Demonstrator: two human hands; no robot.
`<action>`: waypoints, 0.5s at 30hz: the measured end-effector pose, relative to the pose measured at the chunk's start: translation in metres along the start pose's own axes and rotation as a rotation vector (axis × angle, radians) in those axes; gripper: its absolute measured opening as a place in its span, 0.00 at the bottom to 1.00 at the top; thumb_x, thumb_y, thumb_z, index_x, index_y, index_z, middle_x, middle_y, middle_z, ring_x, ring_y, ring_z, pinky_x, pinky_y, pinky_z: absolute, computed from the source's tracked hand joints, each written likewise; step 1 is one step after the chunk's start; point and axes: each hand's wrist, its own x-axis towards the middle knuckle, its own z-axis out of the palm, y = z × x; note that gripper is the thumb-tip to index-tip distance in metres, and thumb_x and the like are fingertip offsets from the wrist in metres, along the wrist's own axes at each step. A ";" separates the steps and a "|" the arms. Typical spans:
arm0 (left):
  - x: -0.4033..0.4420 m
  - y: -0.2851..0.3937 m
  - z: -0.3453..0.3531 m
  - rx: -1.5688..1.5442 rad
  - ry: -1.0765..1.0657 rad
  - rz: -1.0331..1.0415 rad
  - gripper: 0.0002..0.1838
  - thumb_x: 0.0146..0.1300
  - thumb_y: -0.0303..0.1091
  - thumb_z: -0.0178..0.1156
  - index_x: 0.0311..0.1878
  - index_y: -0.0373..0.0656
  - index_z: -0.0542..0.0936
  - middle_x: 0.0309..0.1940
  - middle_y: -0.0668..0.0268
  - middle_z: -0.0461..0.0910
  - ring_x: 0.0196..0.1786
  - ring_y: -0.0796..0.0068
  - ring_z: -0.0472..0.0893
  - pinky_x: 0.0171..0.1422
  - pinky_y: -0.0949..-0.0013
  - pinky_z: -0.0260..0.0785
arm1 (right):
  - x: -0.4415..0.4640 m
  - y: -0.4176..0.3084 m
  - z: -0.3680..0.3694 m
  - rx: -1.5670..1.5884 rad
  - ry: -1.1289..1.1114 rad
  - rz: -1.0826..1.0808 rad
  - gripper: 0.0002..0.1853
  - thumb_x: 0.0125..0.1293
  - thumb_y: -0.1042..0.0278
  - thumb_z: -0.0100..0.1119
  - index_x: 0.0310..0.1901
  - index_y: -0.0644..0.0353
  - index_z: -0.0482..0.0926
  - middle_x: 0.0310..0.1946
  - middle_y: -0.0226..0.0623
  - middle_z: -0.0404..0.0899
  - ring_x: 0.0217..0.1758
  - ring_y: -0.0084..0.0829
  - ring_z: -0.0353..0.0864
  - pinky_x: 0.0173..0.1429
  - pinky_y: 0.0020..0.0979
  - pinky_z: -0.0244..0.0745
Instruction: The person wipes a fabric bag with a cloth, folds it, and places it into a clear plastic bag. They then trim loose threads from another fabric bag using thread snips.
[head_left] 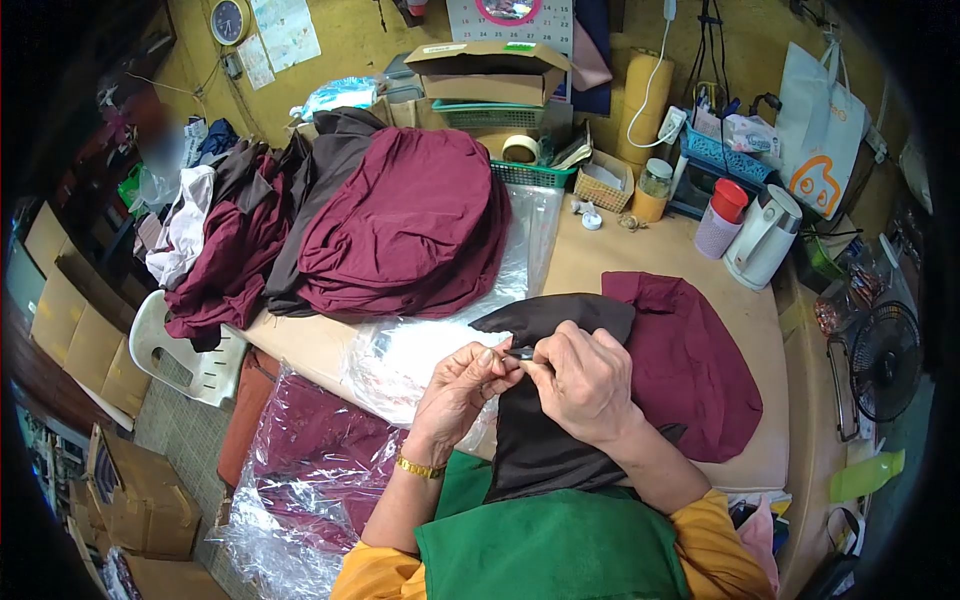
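Note:
My left hand (462,388) and my right hand (588,385) meet over the table, fingertips close together. A small, dark metallic tool (521,353) sticks out from my right hand's closed fingers toward my left fingertips. Its exact kind is too small to tell. My left thumb and forefinger press together at its tip, and what they pinch is hidden. Below my hands, black cloth (540,440) drapes over the table edge onto my lap. It joins or overlaps a maroon cloth piece (690,370) lying to the right.
A maroon cloth pile (410,220) lies at back left, beside crumpled garments (235,240) over a white plastic chair (180,345). Clear plastic bags (300,460) hang at front left. A white kettle (763,237), a red-lidded cup (722,218) and a jar (652,190) stand at back right.

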 end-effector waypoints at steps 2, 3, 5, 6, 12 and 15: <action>-0.001 0.001 0.008 0.021 0.000 0.016 0.13 0.76 0.37 0.54 0.37 0.38 0.79 0.49 0.58 0.82 0.49 0.69 0.85 0.60 0.68 0.80 | -0.002 0.004 0.005 -0.001 -0.002 0.003 0.18 0.44 0.75 0.76 0.34 0.56 0.74 0.26 0.32 0.72 0.23 0.35 0.74 0.29 0.34 0.62; -0.002 0.003 0.011 0.020 0.002 0.016 0.13 0.76 0.37 0.54 0.37 0.38 0.79 0.49 0.58 0.82 0.49 0.69 0.85 0.60 0.68 0.80 | -0.002 0.006 0.007 0.078 0.033 0.050 0.16 0.46 0.75 0.74 0.33 0.57 0.74 0.27 0.33 0.71 0.23 0.35 0.74 0.30 0.35 0.64; -0.003 0.005 0.015 0.042 0.093 0.078 0.12 0.76 0.36 0.54 0.38 0.39 0.78 0.45 0.59 0.84 0.48 0.71 0.86 0.54 0.71 0.81 | -0.007 0.012 0.012 0.255 0.032 0.281 0.17 0.51 0.72 0.74 0.38 0.59 0.75 0.31 0.38 0.74 0.29 0.38 0.78 0.36 0.36 0.73; -0.003 0.005 0.003 0.028 0.117 0.083 0.11 0.76 0.36 0.54 0.39 0.40 0.78 0.45 0.59 0.84 0.44 0.74 0.86 0.49 0.74 0.81 | -0.012 0.022 0.020 0.285 0.040 0.392 0.19 0.53 0.69 0.75 0.42 0.60 0.74 0.35 0.40 0.75 0.35 0.40 0.80 0.40 0.37 0.75; 0.003 -0.010 -0.093 -0.297 0.264 0.143 0.07 0.74 0.34 0.57 0.40 0.43 0.77 0.37 0.65 0.82 0.28 0.84 0.78 0.32 0.83 0.73 | -0.101 0.131 0.061 -0.035 -0.167 0.639 0.20 0.61 0.61 0.70 0.49 0.57 0.72 0.44 0.43 0.78 0.47 0.49 0.81 0.47 0.45 0.76; 0.003 -0.022 -0.097 -0.215 0.423 0.140 0.06 0.74 0.33 0.58 0.40 0.42 0.78 0.42 0.62 0.83 0.35 0.80 0.82 0.36 0.82 0.78 | -0.112 0.148 0.046 -0.145 -0.190 0.665 0.17 0.63 0.62 0.67 0.49 0.56 0.72 0.43 0.43 0.78 0.46 0.50 0.81 0.45 0.47 0.75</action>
